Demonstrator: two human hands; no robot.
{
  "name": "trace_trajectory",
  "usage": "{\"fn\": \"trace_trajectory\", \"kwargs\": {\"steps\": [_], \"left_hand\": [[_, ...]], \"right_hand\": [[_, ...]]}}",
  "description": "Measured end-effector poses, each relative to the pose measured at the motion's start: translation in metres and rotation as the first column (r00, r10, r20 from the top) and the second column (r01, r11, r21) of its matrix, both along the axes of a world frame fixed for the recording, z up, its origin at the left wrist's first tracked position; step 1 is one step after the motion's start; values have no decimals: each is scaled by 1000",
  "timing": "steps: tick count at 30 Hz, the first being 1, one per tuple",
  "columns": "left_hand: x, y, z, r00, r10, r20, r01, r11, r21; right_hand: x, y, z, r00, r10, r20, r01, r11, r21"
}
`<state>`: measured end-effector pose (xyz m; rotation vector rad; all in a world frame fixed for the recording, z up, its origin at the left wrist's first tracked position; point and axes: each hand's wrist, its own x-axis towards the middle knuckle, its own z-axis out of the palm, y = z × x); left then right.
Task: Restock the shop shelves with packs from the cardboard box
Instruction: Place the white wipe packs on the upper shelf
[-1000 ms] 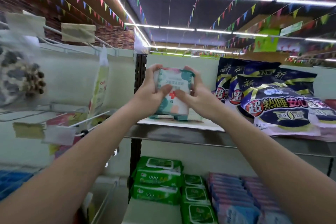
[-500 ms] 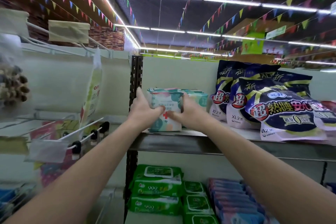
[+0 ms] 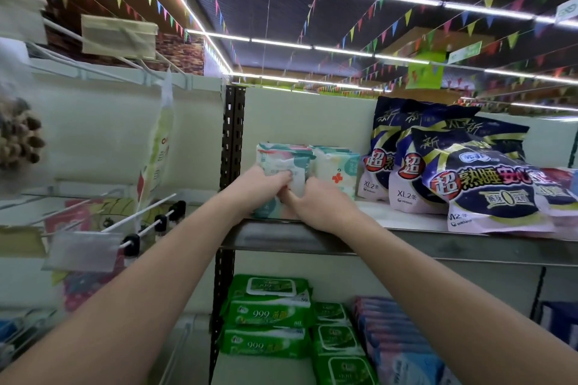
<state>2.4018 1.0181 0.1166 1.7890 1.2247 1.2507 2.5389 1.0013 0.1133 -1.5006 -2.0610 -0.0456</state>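
While the soft white-and-teal plastic pack (image 3: 283, 170) stands at the left end of the grey metal top shelf (image 3: 312, 236), the job in hand looks to be squaring it up, so it is best nudged back until its face lines up with its neighbour and its base sits flat, without squashing the yielding wrapper. It is a squat, pillowy packet with pale pink and teal patches, upright, its lower half hidden behind the hands. At its 3 o'clock a matching white pack with a small red cross (image 3: 337, 173) stands touching or just beside it; I cannot tell which.

Both hands meet at its front. The left hand (image 3: 258, 186) curls over the pack's lower left face, fingers bent and pressed together against the wrapper. The right hand (image 3: 319, 208) comes in from 5 o'clock, its fingers tucked against the pack's lower right; whether they pinch the film or only push it, I cannot tell.

Further out at 3 o'clock lean large dark blue and lilac bags (image 3: 453, 172). At 6 o'clock, on the shelf below, lie green wet-wipe packs (image 3: 269, 312). At 9 o'clock rises the black perforated upright (image 3: 232, 134).
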Motion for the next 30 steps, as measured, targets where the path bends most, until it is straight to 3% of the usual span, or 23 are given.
{"fn": "trace_trajectory", "kwargs": {"steps": [2, 8, 15, 20, 25, 30], "left_hand": [[-2, -2, -2, 997, 62, -41, -62, 998, 9], [-3, -12, -1, 953, 256, -163, -249, 967, 64], [11, -49, -11, 897, 441, 17, -386, 766, 514], [42, -76, -16, 938, 334, 95, -322, 732, 601], [101, -106, -33, 976, 152, 155, -217, 715, 665], [181, -141, -72, 979, -10, 206, -121, 783, 611]], "right_hand": [[4, -4, -4, 988, -152, 40, 151, 988, 42], [9, -6, -6, 990, -132, -48, 132, 991, -1], [40, -28, -14, 961, -38, -274, 74, 990, 122], [67, -49, -28, 896, 83, -436, 11, 978, 209], [112, -91, -47, 792, 159, -589, 54, 944, 326], [178, -153, -81, 723, 122, -680, 113, 950, 290]]}}
